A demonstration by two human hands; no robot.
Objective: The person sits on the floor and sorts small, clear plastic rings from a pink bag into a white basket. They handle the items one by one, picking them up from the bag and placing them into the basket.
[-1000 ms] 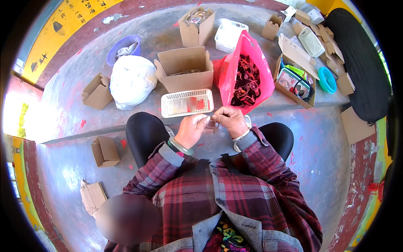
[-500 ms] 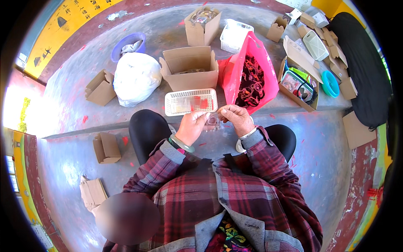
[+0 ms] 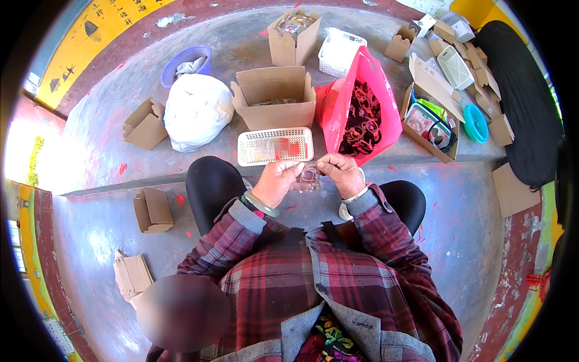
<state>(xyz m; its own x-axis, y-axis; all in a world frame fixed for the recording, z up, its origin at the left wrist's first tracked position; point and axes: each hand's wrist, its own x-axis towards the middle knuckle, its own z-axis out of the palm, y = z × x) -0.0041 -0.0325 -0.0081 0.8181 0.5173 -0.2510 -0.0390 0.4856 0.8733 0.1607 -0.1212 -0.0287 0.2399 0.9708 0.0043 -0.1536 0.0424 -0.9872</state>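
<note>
Between my hands hangs a small clear plastic bag [image 3: 308,180] with pale loops of some thin band showing at its top. My left hand [image 3: 275,183] pinches the bag's left side; a pale green bangle circles that wrist. On the other side, my right hand [image 3: 342,175] has thumb and forefinger closed at the bag's upper right edge. Just beyond my fingers lies a cream lattice basket [image 3: 242,155] holding flat clear sleeves and red pieces. Right of it stands an open bright pink bag [image 3: 389,123] full of dark and red looped bands.
Behind the basket is an open cardboard box [image 3: 271,117]. To its left sit a stuffed white sack [image 3: 199,111] and a purple basin [image 3: 205,63]. A carton of mixed items [image 3: 443,154] and a turquoise basin [image 3: 476,124] are at right. A step edge [image 3: 126,189] crosses ahead of me.
My right hand has shifted slightly left, and its fingers are now closed on the bag's upper edge. Pale loops show more plainly between my hands. My left hand is nearly where it was.
</note>
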